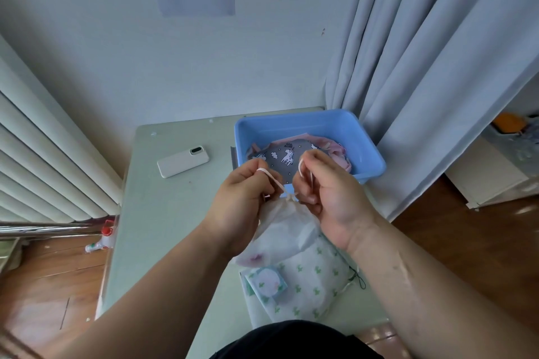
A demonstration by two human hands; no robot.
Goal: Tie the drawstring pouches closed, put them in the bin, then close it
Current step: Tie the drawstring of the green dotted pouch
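**Two hands working above the pale green table (163, 213)**

A white rectangular phone (183, 162) is lying at the table's left. The left hand (245, 198) is pinching one end of the pale pink drawstring cord (274, 181) in curled fingers, with a loop riding over the forefinger. Between the hands, the white translucent fabric pouch (284, 230) is hanging with its neck gathered and its lower end overlapping a white cactus-print pouch (309, 280) lying on the table. The right hand (326, 192) is pinching the other end, fingers curled. Behind them, a blue plastic bin (291, 130) is holding a grey unicorn-print pouch (280, 154).
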